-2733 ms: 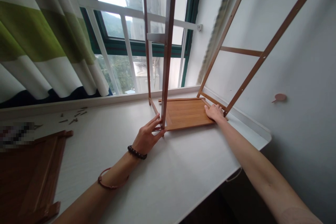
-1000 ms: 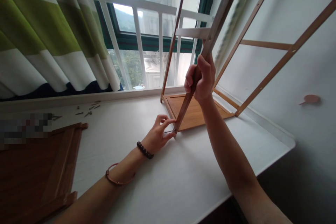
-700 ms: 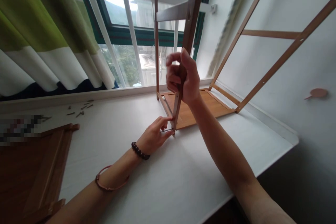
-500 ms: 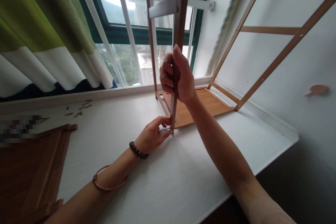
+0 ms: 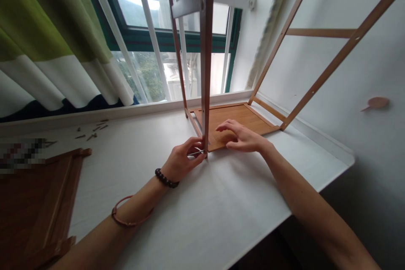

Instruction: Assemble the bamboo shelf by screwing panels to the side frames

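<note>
A wooden rack frame stands on a white table [image 5: 196, 215], with a brown shelf board [image 5: 243, 116] lying flat at its foot. The near upright post [image 5: 206, 71] rises straight up from the board's front left corner. My left hand [image 5: 183, 160] is pinched on a thin metal screw [image 5: 195, 152] at the base of that post. My right hand [image 5: 242, 135] lies flat with fingers spread on the front edge of the shelf board, just right of the post. Two slanted posts [image 5: 332, 59] lean by the wall on the right.
Several loose screws [image 5: 91, 133] lie by the window sill at the far left. Another brown wooden panel [image 5: 38, 211] lies at the table's near left. A striped curtain [image 5: 53, 38] hangs left of the window. The table's edge runs close along the right.
My right hand let go of the near upright post and came down flat onto the shelf board. The post now stands vertical. My left hand stays pinched at the post's base.
</note>
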The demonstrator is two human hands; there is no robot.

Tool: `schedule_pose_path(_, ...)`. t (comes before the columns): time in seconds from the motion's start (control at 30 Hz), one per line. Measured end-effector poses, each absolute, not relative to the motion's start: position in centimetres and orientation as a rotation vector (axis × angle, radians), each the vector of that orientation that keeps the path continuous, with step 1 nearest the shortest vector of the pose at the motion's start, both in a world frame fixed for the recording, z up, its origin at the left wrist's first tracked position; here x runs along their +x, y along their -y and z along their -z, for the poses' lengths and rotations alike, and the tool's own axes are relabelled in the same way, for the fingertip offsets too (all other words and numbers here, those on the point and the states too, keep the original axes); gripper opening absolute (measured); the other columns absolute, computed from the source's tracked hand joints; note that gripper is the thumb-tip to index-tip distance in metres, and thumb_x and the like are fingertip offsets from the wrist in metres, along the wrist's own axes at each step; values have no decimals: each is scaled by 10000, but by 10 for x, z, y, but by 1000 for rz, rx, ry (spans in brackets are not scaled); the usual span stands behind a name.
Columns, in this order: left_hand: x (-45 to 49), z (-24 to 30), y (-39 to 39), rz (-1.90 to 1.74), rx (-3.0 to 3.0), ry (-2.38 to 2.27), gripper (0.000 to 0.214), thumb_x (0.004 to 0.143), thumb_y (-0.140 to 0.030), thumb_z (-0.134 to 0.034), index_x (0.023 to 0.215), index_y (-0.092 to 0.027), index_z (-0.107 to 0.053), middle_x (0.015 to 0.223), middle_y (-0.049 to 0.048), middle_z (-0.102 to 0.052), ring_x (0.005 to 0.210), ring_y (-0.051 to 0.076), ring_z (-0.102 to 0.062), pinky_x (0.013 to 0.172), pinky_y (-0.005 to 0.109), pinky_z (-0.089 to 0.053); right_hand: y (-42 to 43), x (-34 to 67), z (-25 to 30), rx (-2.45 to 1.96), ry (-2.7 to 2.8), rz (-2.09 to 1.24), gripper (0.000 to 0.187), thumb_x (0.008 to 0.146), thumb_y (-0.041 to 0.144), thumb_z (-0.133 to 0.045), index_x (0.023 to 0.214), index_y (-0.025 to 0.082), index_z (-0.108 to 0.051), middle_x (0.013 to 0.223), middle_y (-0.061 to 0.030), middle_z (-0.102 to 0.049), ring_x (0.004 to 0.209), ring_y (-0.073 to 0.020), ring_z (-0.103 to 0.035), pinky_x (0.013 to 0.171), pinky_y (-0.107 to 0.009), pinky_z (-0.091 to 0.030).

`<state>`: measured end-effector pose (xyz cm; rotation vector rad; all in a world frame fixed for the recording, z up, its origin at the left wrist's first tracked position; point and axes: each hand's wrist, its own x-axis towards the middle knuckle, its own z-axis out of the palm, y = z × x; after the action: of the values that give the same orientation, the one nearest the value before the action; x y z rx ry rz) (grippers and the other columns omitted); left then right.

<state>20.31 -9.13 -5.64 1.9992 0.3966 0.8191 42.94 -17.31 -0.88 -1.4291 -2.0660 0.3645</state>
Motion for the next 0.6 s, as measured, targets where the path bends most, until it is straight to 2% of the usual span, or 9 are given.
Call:
schedule_pose_path(0.17,202,56,91,-820,1990,-427,377,717,-318,-683,1041,-168,-563,880,40,-701,773,158,-686,787,323,-585,176,421,32,-1662,2242,115,358,724,263,-612,1057,154,-541,967,-86,-544,884,-217,-476,823,-358,-391)
schedule_pose_path(0.3,202,54,91,-831,1994,-463,404,711,-379,-689,1038,-164,-586,868,50,-721,737,173,-694,735,321,-598,163,410,43,-1640,2326,351,273,835,237,-502,1088,138,-531,946,-90,-565,851,-207,-473,734,-302,-374)
schedule_pose_path(0.47,202,54,91,-862,2039,-488,408,719,-388,-687,1046,-163,-594,859,53,-729,699,175,-698,686,311,-605,160,407,48,-1684,2376,532,434,911,240,-409,1339,171,-391,980,-94,-567,852,-212,-475,715,-315,-361)
schedule_pose_path(0.6,202,55,91,-875,2085,-484,392,735,-374,-676,1061,-172,-590,857,49,-728,671,165,-693,668,306,-605,160,406,48,-1707,2409,557,442,911,229,-408,1351,187,-401,1019,-106,-562,892,-225,-472,715,-331,-364)
